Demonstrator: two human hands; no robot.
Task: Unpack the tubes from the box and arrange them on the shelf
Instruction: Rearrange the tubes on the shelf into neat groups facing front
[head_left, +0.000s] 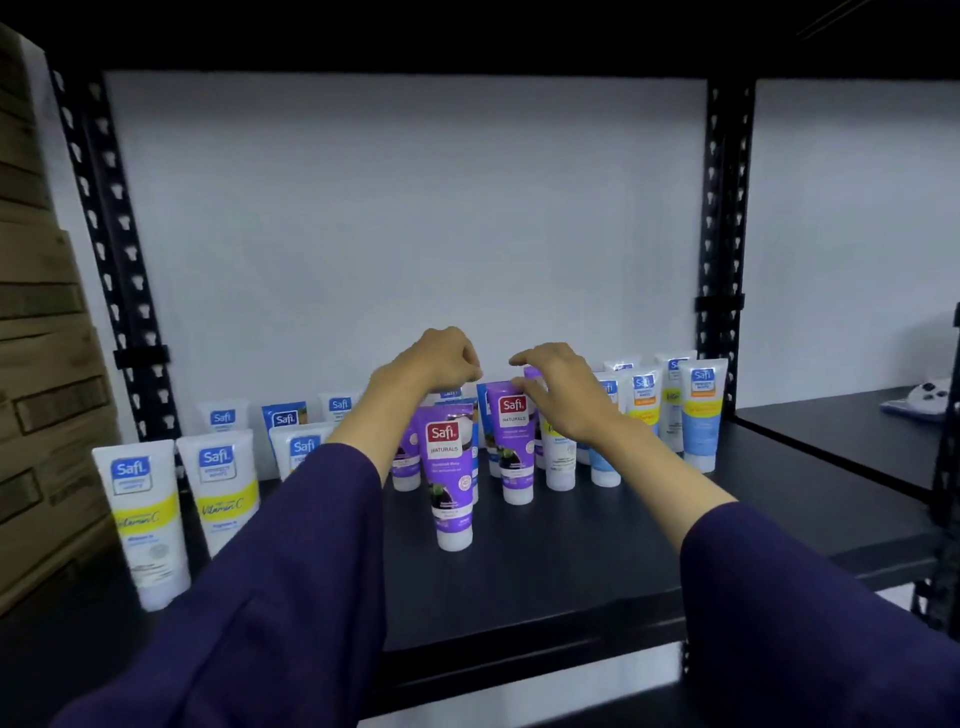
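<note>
here, both hands reach over the black shelf (571, 561) toward a cluster of upright purple tubes (451, 467) standing on their white caps at its middle. the left hand (441, 358) hovers above the rear tubes with fingers curled downward; whether they pinch anything cannot be told. the right hand (561, 387) rests curved fingers (524, 387) on the top edge of a second purple tube (514, 441), thumb side spread above it. white tubes with yellow bands (140, 519) stand at the left of the shelf; white and blue tubes (701, 415) stand at the right, near the black upright post (724, 234). stacked cardboard boxes (47, 389) fill the far left. both forearms wear dark purple sleeves (291, 571).
</note>
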